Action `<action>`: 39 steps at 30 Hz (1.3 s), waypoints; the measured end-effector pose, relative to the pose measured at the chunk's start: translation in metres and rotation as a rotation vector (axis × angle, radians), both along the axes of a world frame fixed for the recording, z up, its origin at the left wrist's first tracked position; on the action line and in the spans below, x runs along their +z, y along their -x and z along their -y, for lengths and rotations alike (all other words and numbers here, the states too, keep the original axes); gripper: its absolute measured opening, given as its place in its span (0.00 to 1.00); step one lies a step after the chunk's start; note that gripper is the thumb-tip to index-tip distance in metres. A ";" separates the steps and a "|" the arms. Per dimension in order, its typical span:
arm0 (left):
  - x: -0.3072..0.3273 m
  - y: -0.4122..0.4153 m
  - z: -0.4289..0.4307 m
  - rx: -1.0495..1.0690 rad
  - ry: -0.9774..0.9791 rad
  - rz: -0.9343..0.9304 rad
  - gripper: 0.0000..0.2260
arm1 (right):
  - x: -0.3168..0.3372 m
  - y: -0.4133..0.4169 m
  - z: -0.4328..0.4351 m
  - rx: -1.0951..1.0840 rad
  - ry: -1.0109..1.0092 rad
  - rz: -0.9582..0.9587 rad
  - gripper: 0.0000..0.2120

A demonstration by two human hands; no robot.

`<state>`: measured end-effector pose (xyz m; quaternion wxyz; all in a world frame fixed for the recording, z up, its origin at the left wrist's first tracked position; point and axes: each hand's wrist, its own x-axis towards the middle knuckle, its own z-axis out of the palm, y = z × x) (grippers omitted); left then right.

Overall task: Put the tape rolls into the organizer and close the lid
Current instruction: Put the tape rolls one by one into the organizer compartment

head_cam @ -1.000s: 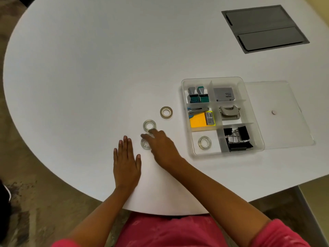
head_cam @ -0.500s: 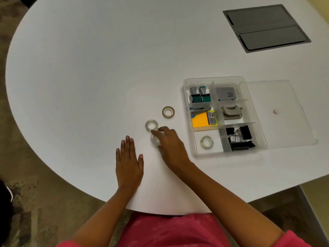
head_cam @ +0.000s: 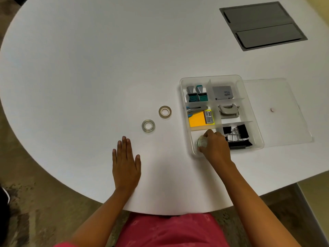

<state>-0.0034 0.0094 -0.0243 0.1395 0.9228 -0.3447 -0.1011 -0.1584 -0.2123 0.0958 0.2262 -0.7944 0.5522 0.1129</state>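
A clear plastic organizer [head_cam: 249, 111] with several compartments sits on the white table, its clear lid [head_cam: 277, 122] lying flat to its right. My right hand [head_cam: 214, 146] is over the near-left compartment, fingers closed on a clear tape roll [head_cam: 202, 142]; the roll lying in that compartment before is hidden under it. Two more rolls lie on the table left of the organizer: a clear tape roll [head_cam: 148, 125] and a tan tape roll [head_cam: 165, 112]. My left hand [head_cam: 125, 162] rests flat on the table, fingers together, holding nothing.
Other compartments hold stamps [head_cam: 196, 94], a grey box [head_cam: 222, 92], a stapler with orange sticky notes [head_cam: 200, 118], a hole punch [head_cam: 228, 111] and black binder clips [head_cam: 236, 137]. A grey cable hatch [head_cam: 262, 25] sits at the far right. The table edge curves near me.
My right hand picked up the nearest clear tape roll from the table and carried it right into the organizer's near-left compartment. My left hand stayed flat.
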 end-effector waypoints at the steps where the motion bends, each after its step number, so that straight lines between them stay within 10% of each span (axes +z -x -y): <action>1: 0.000 0.000 0.000 -0.002 -0.001 0.001 0.28 | -0.002 0.000 0.001 0.006 -0.017 -0.023 0.22; 8: 0.000 0.000 -0.001 -0.009 0.006 0.003 0.28 | -0.001 -0.009 -0.007 0.012 -0.009 -0.071 0.24; 16: -0.001 0.000 -0.001 -0.006 0.027 0.004 0.28 | 0.018 -0.064 -0.044 0.299 0.289 0.395 0.14; 24: -0.001 -0.001 -0.002 0.007 0.021 0.001 0.29 | -0.033 -0.132 -0.050 0.619 0.069 0.185 0.32; 28: -0.003 -0.002 -0.002 0.013 0.016 -0.004 0.29 | -0.045 -0.137 -0.052 0.696 0.185 0.135 0.25; 39: -0.006 -0.002 -0.002 0.007 0.025 -0.008 0.29 | -0.007 -0.073 -0.041 0.347 0.159 0.615 0.23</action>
